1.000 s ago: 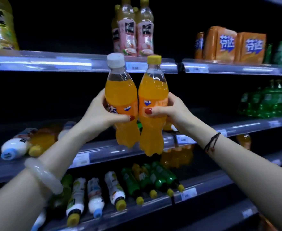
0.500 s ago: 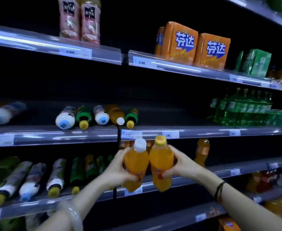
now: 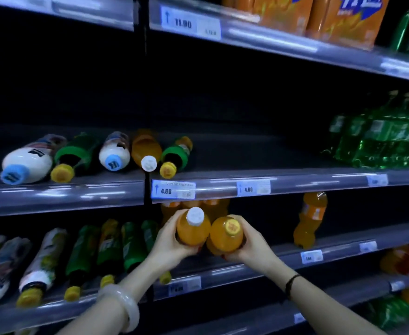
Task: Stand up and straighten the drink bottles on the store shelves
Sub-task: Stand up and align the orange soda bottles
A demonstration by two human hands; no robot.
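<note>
your left hand (image 3: 172, 243) has its fingers curled round the white-capped orange bottle (image 3: 193, 229), and your right hand (image 3: 249, 245) wraps the yellow-capped orange bottle (image 3: 226, 234). the two bottles touch side by side, caps tilted towards you, at the front of the lower shelf (image 3: 343, 250), just before a cluster of standing orange bottles (image 3: 213, 206).

the likeliest slip, i'd judge, is setting both down at once — a base may catch the shelf's front rail, or one bottle may lean and topple the cluster behind. let go of each only once it stands square.

their labels are hidden under your palms. the readable writing is on the price tags — the 4.00 tag (image 3: 173, 189), the 4.80 tag (image 3: 253, 189) and, higher up, the 11.90 tag (image 3: 190, 23). the blue characters on the orange packs (image 3: 283, 13) are cut off.
</note>
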